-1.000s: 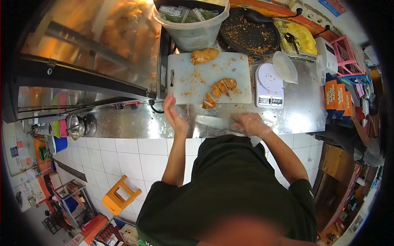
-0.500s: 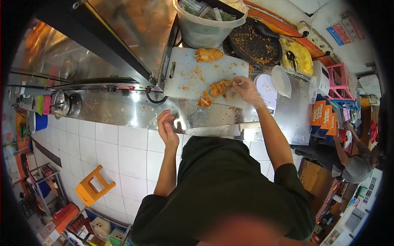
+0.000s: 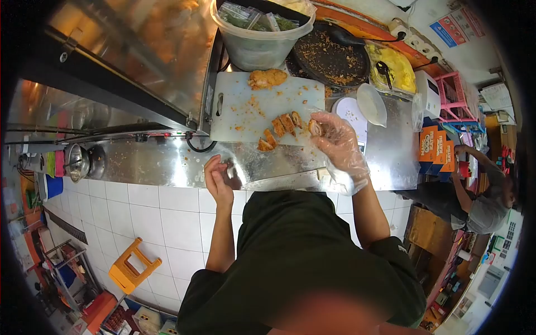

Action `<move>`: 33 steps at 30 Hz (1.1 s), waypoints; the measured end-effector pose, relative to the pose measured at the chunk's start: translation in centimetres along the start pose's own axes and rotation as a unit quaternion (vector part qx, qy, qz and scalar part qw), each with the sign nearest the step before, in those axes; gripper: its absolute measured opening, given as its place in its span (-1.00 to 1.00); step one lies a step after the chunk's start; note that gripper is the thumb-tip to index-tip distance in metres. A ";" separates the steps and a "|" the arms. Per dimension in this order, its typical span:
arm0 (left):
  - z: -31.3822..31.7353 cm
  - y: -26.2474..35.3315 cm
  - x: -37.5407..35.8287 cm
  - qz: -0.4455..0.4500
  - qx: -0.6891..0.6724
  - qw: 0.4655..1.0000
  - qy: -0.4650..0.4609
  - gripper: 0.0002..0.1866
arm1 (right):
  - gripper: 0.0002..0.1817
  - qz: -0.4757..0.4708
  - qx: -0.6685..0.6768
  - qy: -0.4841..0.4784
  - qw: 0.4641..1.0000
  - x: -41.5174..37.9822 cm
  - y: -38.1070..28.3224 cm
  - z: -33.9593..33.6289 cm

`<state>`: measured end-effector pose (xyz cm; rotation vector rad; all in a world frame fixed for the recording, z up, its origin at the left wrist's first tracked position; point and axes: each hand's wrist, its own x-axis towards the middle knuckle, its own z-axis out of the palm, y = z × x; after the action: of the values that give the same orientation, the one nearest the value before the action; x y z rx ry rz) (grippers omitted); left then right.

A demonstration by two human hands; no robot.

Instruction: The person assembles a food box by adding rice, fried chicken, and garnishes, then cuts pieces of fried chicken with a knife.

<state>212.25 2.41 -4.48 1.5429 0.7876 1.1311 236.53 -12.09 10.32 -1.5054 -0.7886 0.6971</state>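
My right hand point(image 3: 340, 139), in a clear plastic glove, grips a piece of breaded fried cutlet point(image 3: 316, 128) with its pale cut side showing. It is raised near the right end of a white cutting board point(image 3: 223, 89). Sliced cutlet strips point(image 3: 283, 124) lie in a row on the board, with smaller slices point(image 3: 267, 142) at its near edge. At the back, a whole fried cutlet point(image 3: 268, 79) rests among crumbs. My left hand point(image 3: 218, 180) is bare and hovers by the counter's front edge, fingers loosely curled but apart, holding nothing. Beside it lies a large knife point(image 3: 285, 182), its handle partly hidden.
A white tub point(image 3: 259, 47) of bagged greens and a dark crumb-covered pan point(image 3: 332, 56) stand behind the board. To the right are a white scale point(image 3: 350, 116), a plastic bowl point(image 3: 371, 105) and a tray of yellow food point(image 3: 393, 70). Another person point(image 3: 484, 195) works at far right.
My right hand has drawn back from the strips toward my body, lifting a cutlet piece. My left hand has shifted slightly. The whole view has shifted a little.
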 end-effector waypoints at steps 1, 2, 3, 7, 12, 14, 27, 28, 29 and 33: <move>0.1 0.0 0.0 0.001 0.000 1.000 -0.002 -0.56 | -0.55 0.000 0.001 0.002 1.000 -0.1 -0.4 0.1; 0.1 0.1 0.1 -0.006 -0.001 1.000 -0.001 -0.55 | -0.56 -0.007 0.018 -0.007 1.000 -0.3 -0.7 0.2; 0.1 0.1 0.1 -0.012 -0.003 1.000 0.001 -0.55 | -0.57 -0.013 0.035 -0.017 0.999 -0.4 -1.2 0.3; 0.0 0.2 0.1 -0.024 0.001 1.000 0.000 -0.54 | -0.59 -0.025 0.104 -0.092 0.990 -2.5 -8.4 2.2; -0.7 -0.3 -0.6 -0.019 0.022 0.999 0.026 -0.59 | -0.60 -0.283 -0.081 -0.267 0.918 -3.5 -16.8 2.6; -1.0 -0.3 -0.6 -0.011 0.018 1.000 0.022 -0.59 | -0.60 -0.306 -0.087 -0.281 0.905 -4.1 -17.3 3.2; -0.5 0.0 -1.1 -0.017 0.014 0.999 0.048 -0.61 | -0.57 -0.017 -0.283 -0.050 0.958 3.4 3.8 -0.4; -0.5 -0.1 -1.2 -0.022 0.008 0.999 0.047 -0.62 | -0.47 -0.003 -0.279 -0.039 0.960 3.6 7.6 -0.7; -0.4 -0.3 -1.2 -0.020 0.006 0.999 0.049 -0.62 | -0.47 -0.007 -0.280 -0.039 0.959 3.5 9.7 0.3; -0.3 -0.2 -1.6 -0.031 -0.008 0.998 0.047 -0.63 | -0.11 0.007 -0.512 0.017 0.859 4.2 11.2 6.4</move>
<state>211.44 1.18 -5.11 1.4502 0.8811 1.1670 234.71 -5.30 -1.27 -2.4649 -1.2145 0.2156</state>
